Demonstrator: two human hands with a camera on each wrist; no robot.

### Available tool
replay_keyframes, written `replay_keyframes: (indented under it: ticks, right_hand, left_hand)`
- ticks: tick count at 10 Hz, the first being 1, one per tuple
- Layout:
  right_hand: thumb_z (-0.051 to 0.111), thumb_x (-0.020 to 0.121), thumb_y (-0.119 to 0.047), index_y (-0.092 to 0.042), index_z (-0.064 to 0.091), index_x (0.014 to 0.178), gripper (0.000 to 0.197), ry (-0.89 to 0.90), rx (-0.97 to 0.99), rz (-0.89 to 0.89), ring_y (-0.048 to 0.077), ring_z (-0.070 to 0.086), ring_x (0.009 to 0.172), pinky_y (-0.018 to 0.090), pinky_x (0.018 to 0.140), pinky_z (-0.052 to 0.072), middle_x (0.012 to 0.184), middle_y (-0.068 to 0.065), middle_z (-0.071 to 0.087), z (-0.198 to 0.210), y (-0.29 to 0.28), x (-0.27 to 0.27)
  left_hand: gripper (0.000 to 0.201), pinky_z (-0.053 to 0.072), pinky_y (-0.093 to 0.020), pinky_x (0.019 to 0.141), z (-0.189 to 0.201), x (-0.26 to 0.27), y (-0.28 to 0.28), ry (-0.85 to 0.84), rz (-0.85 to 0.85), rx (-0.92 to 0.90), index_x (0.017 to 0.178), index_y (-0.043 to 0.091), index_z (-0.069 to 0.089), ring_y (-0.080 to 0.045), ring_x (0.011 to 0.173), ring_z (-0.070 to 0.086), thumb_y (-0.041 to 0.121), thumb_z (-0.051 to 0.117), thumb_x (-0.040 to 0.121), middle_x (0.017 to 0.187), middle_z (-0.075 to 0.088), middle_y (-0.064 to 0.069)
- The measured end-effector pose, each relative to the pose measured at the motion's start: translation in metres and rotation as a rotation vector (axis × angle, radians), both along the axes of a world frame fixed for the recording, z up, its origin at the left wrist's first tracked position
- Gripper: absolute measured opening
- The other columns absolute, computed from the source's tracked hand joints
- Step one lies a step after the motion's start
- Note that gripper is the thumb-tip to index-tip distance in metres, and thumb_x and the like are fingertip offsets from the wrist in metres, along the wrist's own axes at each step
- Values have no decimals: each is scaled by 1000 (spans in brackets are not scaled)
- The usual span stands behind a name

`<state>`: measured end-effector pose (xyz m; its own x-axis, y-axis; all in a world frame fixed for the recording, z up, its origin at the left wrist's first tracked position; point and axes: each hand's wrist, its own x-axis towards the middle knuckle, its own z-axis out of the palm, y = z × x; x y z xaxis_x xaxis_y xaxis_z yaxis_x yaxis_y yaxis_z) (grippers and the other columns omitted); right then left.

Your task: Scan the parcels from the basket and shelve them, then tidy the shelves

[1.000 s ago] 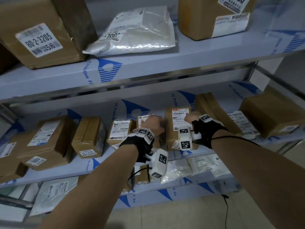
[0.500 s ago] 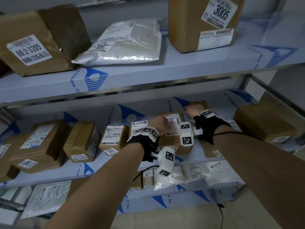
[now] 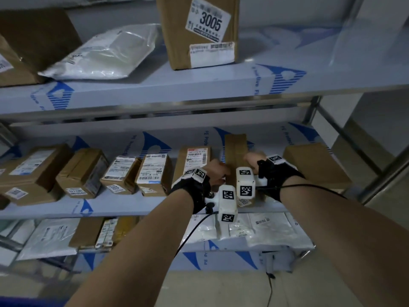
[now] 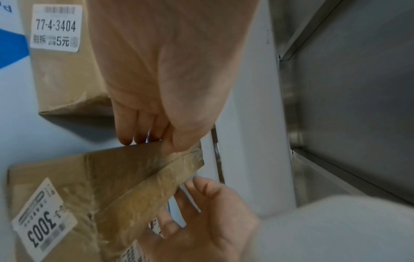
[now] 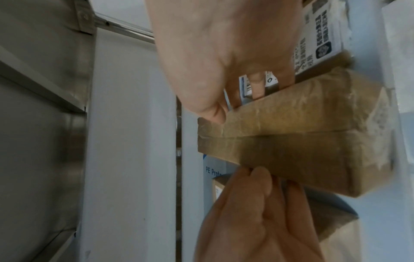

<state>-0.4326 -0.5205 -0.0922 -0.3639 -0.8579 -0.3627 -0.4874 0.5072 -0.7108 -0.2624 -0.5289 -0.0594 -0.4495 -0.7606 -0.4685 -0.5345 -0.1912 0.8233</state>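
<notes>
Right now both of my hands are on one taped cardboard parcel [image 3: 235, 149] standing on edge on the middle shelf [image 3: 124, 204] of the rack. My left hand [image 3: 218, 172] clamps its left side: in the left wrist view the fingers [image 4: 132, 127] reach over one edge of the box and the thumb presses the taped face, just above the sticker reading 3003 [image 4: 43, 228]. My right hand [image 3: 253, 160] grips the opposite side, its curled fingers [image 5: 253, 85] hooked over the far edge while the thumb lies on the brown tape [image 5: 291, 113].

Left of the held parcel stands a brown box with a red-topped shipping label [image 3: 195, 157], touching or nearly touching my left hand. Further left of it runs a row of four smaller labelled cartons [image 3: 155, 171], set side by side along the shelf. Right of the held parcel, a flat brown box [image 3: 314, 165] lies tilted near the shelf's end; its sticker reads 77-4-3404 [image 4: 56, 26].

Above the held parcel, on the upper shelf [image 3: 155, 85], a tall carton marked 3005 [image 3: 199, 29] stands upright, with a white plastic mailer bag [image 3: 106, 54] lying flat to its left. Below the held parcel, the lower shelf carries white poly bags [image 3: 265, 229].
</notes>
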Motion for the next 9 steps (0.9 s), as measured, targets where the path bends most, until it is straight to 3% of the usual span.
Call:
replay_keyframes:
  ticks: [1,2,3,4,5,6,7,8,9]
  right_hand:
    - [54,93,-9,-8,48,137,44,-136,11,-60,33,53,121,35,93,45,137,17,51,0,-7,-4]
    - [56,92,-22,-2,48,137,49,-61,40,50,35,48,128,36,86,45,140,19,49,9,-4,1]
    - [54,94,-18,1,48,135,46,-99,67,-16,35,49,127,29,69,46,137,19,50,25,3,3]
    - [52,92,-6,5,54,126,35,71,17,90,37,58,112,37,78,51,126,21,58,42,12,3]
    - [56,88,0,5,55,124,36,12,-65,82,37,61,105,43,92,50,119,24,61,58,19,0]
    - [54,91,-9,0,49,132,43,-103,-145,16,36,54,119,43,97,48,134,18,52,86,24,6]
    - [55,91,-13,3,43,138,51,-253,-142,-27,36,46,129,42,99,47,142,22,44,113,32,11]
    - [52,94,-13,5,43,139,49,-182,-161,15,35,45,131,39,101,46,143,23,43,130,41,13]
    - [50,95,-11,5,43,138,47,-130,-165,15,35,45,131,36,99,44,143,23,44,143,54,18]
  left_hand:
    - [28,49,-49,94,-3,-1,0,-22,12,3,114,-11,61,-39,108,61,4,52,92,116,62,-29]
    - [29,50,-49,96,-10,-2,-1,-37,5,19,115,-2,63,-39,109,60,6,53,89,115,64,-25]
    - [32,51,-54,93,-17,-1,-7,-60,-18,-12,111,0,65,-38,102,64,12,57,82,109,67,-22]
    - [28,49,-51,91,13,3,6,-76,6,-119,110,-6,62,-35,92,61,9,56,87,101,64,-24]
    - [29,50,-46,94,44,5,14,-164,30,-283,117,-8,59,-33,99,61,6,49,93,114,61,-27]
    - [29,49,-44,96,72,9,18,-202,51,-391,117,-4,61,-35,110,59,7,51,93,118,62,-23]
    - [26,48,-41,87,91,16,22,-156,86,-430,113,-8,61,-34,104,58,3,50,93,111,61,-22]
    - [12,41,-34,77,103,23,27,-112,123,-413,94,3,63,-23,93,49,3,50,92,101,53,-13]
    - [19,40,-33,75,109,34,33,-118,100,-413,77,11,57,-25,91,51,4,49,93,99,53,-17]
